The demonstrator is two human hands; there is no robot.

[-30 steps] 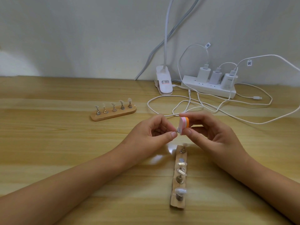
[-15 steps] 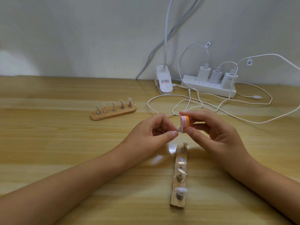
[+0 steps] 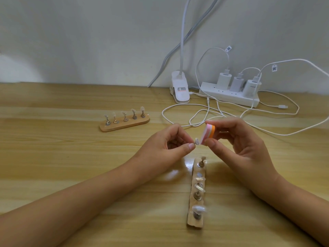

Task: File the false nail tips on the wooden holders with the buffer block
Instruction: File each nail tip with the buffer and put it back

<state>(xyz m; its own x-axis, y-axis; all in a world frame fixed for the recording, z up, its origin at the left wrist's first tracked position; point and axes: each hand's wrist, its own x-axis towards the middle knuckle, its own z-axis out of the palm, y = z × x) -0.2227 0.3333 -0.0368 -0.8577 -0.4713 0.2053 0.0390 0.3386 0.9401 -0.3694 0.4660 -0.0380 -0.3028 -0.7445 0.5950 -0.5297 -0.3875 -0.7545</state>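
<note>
My left hand (image 3: 170,145) pinches a small clear nail tip (image 3: 196,141) on its peg between thumb and forefinger. My right hand (image 3: 236,145) grips a pink, white and orange buffer block (image 3: 208,133), whose pink face touches the tip. Below my hands a wooden holder (image 3: 196,193) lies lengthwise toward me, with several metal pegs bearing clear tips and one bare magnet spot. A second wooden holder (image 3: 124,124) with several tipped pegs sits farther back on the left.
A white clip lamp (image 3: 180,90) and a white power strip (image 3: 229,95) with three chargers stand by the wall. White cables (image 3: 201,114) loop over the wooden table (image 3: 53,157) behind my hands.
The buffer block has tilted and risen slightly in my right hand, showing more of its pink face. My left hand stays put, still pinching the tip.
</note>
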